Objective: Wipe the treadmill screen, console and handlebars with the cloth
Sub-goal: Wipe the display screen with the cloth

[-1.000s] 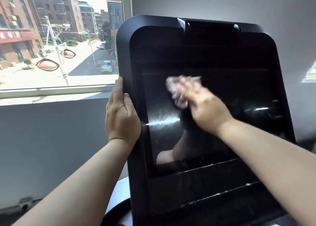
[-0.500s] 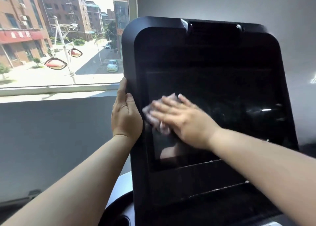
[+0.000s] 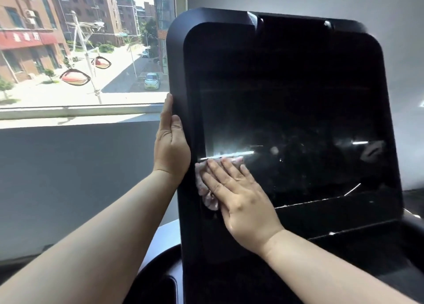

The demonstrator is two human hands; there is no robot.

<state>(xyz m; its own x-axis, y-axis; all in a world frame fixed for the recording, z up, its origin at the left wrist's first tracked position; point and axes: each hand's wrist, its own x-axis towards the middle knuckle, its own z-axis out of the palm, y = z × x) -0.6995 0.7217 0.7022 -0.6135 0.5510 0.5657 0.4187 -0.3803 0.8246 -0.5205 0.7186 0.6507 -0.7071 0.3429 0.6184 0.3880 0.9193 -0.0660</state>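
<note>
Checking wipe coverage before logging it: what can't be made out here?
Cloth, head view: mostly under the right hand; its extent is hidden.
Left hand, head view: its palm side is against the console edge, so the grip is unclear.
Screen, head view: glare and darkness mask any smears.
Handlebars: none identifiable in frame.
</note>
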